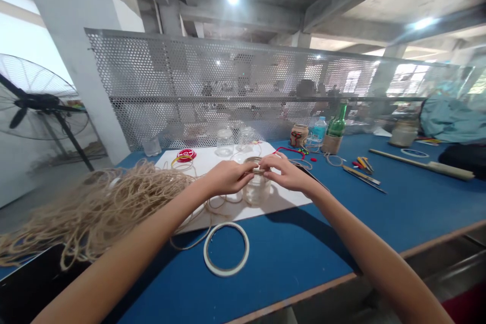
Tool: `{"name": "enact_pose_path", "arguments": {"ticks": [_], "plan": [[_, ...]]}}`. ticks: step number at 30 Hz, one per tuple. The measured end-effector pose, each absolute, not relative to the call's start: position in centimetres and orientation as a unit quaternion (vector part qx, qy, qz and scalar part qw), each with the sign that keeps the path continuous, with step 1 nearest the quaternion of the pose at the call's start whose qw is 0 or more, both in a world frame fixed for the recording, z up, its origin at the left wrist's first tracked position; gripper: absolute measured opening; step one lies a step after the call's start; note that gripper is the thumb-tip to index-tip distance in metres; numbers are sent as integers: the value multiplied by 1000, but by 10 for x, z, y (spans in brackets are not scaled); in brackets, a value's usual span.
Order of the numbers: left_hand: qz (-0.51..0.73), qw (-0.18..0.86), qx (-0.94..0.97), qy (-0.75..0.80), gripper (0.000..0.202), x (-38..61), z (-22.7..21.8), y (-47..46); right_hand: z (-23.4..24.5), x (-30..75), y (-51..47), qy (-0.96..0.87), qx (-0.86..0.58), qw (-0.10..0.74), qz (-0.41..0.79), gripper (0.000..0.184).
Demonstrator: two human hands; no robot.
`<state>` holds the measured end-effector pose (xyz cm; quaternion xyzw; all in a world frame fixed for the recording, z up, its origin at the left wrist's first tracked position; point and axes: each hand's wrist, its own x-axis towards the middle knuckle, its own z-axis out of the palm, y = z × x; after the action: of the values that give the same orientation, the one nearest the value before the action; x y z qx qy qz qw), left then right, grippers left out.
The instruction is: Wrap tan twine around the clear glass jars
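A clear glass jar (255,193) stands upright on a white sheet (292,198), with what looks like brown twine around its neck. My left hand (231,176) is closed at the left side of the neck, thumb and fingers against the jar. From the right, my right hand (284,171) pinches at the twine on the neck with bent fingers. The fingertips hide part of the rim. A big loose heap of jute twine (125,202) lies to the left, and strands of it run toward the jar.
A roll of white tape (227,272) lies in front of the jar. Behind are a red spool (187,154) and empty jars (225,142). To the right stand a green bottle (337,124) and a twine-wrapped jar (299,135), near pens (362,164) and a long stick (417,163).
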<state>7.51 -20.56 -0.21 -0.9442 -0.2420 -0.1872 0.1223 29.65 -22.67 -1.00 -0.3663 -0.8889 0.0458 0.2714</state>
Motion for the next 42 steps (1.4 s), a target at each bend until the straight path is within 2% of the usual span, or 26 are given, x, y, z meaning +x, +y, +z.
{"name": "enact_pose_path", "arguments": {"ticks": [6,20,29,34,39,42], "plan": [[-205,132,-940,-237,36,72,-5,-202,-8,296,-229,-888,-370,269,43,9],[-207,14,-945,-253,35,65,-3,-192,-9,298,-226,-890,-367,266,56,8],[-236,-9,-940,-248,28,67,-5,-192,-8,299,-227,-892,-358,271,56,8],[-245,-25,-935,-257,24,76,-6,-201,-7,298,-230,-883,-381,267,52,21],[-236,5,-931,-280,22,83,-4,-209,-7,296,-234,-883,-391,260,30,36],[-238,37,-922,-302,23,86,-3,-214,-6,292,-238,-884,-380,271,15,30]]}}
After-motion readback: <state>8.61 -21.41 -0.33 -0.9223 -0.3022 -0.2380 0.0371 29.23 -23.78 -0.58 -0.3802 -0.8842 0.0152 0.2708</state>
